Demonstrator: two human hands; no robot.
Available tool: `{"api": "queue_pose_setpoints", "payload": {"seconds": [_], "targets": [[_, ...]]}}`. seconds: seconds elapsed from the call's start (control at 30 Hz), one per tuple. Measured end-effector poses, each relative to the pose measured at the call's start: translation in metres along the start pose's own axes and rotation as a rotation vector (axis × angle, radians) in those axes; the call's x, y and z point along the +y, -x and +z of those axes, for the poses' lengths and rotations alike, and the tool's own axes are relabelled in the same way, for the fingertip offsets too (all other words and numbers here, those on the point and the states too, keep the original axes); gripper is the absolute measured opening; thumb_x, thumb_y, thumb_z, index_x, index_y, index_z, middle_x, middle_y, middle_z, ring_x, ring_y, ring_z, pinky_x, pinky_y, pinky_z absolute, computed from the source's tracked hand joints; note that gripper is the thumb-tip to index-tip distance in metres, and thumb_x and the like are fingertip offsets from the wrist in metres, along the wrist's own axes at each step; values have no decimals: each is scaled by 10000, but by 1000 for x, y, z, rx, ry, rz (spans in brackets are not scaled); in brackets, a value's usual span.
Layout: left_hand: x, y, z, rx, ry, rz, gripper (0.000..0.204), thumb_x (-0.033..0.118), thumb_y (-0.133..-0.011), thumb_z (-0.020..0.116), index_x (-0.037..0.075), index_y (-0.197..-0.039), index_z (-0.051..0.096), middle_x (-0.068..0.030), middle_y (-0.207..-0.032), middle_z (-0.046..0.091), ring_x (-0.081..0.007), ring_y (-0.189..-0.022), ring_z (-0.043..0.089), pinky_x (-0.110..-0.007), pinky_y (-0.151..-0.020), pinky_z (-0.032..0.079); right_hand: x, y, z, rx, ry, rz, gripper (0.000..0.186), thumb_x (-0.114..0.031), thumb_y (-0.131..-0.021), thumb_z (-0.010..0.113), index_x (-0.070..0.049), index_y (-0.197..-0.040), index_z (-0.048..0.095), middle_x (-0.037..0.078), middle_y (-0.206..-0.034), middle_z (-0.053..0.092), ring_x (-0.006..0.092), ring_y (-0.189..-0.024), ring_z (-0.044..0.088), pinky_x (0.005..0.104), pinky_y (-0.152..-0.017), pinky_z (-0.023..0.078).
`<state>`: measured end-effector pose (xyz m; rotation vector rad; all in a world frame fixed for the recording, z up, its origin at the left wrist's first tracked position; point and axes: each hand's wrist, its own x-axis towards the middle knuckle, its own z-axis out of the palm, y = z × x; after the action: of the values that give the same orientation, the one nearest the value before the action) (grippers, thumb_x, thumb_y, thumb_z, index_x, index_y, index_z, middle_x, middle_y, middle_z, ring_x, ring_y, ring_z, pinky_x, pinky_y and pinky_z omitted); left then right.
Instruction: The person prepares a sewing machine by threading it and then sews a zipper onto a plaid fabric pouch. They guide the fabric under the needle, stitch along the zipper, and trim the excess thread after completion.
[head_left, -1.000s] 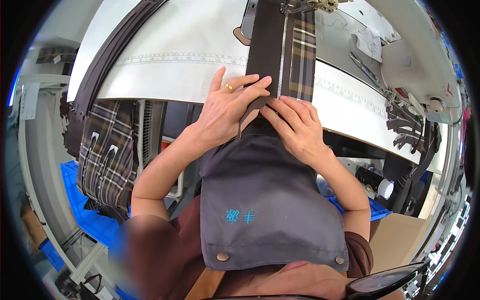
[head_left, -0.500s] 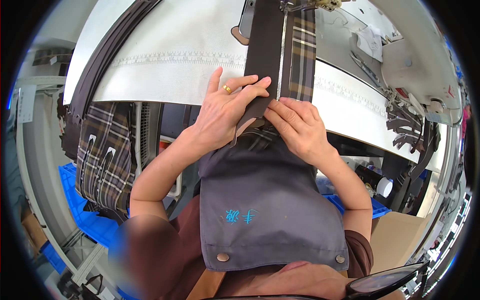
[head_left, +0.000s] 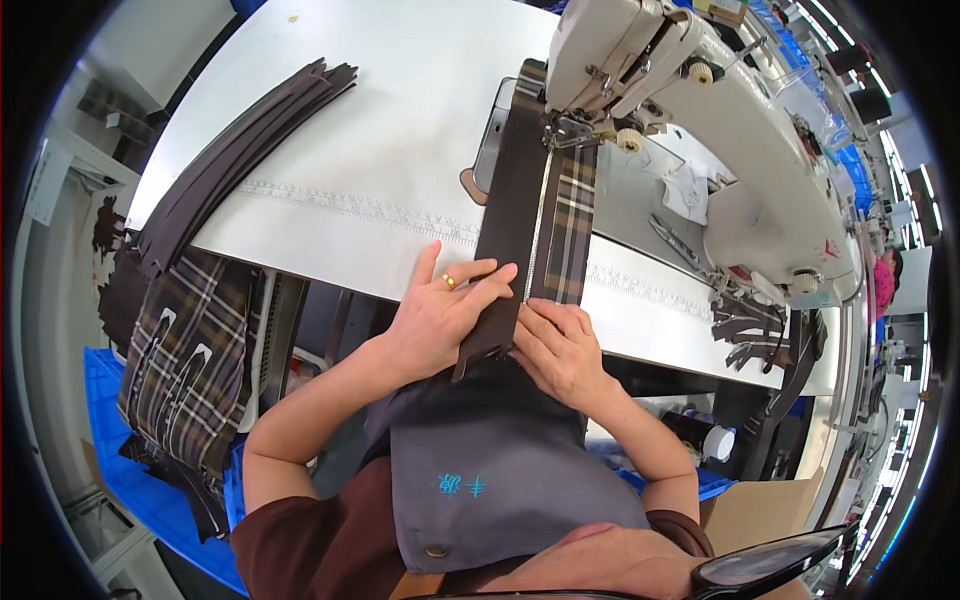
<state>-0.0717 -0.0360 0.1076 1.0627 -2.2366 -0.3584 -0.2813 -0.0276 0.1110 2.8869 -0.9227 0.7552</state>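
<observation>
A long dark brown fabric strip [head_left: 512, 190] runs from the sewing machine's needle area [head_left: 560, 135] toward my body. A pale zipper [head_left: 538, 225] lies along its right side, with plaid fabric [head_left: 574, 210] beyond. My left hand [head_left: 440, 315] holds the strip's near part. Two of its fingertips press on top, its little finger sticks up, and its thumb is hidden. Close by on the right, my right hand [head_left: 562, 355] pinches the fabric edge by the zipper, fingers bent together. The fabric's near end hangs over the table edge against my grey apron [head_left: 490, 480].
Dark fabric strips [head_left: 240, 150] lie at the table's left, above hanging plaid pieces with zippers [head_left: 190, 360] and a blue crate [head_left: 110, 400]. The machine's arm [head_left: 720, 110] overhangs the right. Tweezers-like tool [head_left: 675, 240] and dark scraps [head_left: 750, 325] sit there. A phone-like object [head_left: 490, 150] lies beside the strip.
The view has shifted, so more of the machine shows and the table sits lower. Both hands remain on the fabric; its near end, folded up earlier, now lies flatter.
</observation>
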Motion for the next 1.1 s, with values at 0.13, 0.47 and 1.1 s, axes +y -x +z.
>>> {"api": "queue_pose_setpoints", "payload": {"seconds": [0.13, 0.47, 1.1], "targets": [[-2, -1, -1, 17, -32, 29, 615, 219, -732, 684, 51, -1271, 440, 11, -1042, 636, -196, -1149, 505, -574, -986, 211, 2, -4, -6, -38, -26, 1, 421, -188, -672, 737, -72, -1058, 616, 51, -1135, 578, 224, -1051, 515, 343, -835, 417], [-3, 0, -2, -43, 38, -1, 620, 217, -739, 678, 62, -1289, 439, 6, -1037, 643, -220, -1175, 483, -582, -1012, 164, 23, -24, -17, -80, -128, -209, 291, -203, -699, 720, -39, -914, 614, 49, -967, 613, 214, -922, 559, 331, -737, 461], [1, 1, -4, -80, -2, -25, 583, 125, -721, 675, 92, -1260, 457, 16, -1100, 616, -211, -1180, 478, -573, -1017, 184, 5, 2, 1, 27, 4, -86, 346, -137, -736, 626, -65, -1072, 588, 89, -1131, 569, 254, -1042, 532, 374, -835, 439]]}}
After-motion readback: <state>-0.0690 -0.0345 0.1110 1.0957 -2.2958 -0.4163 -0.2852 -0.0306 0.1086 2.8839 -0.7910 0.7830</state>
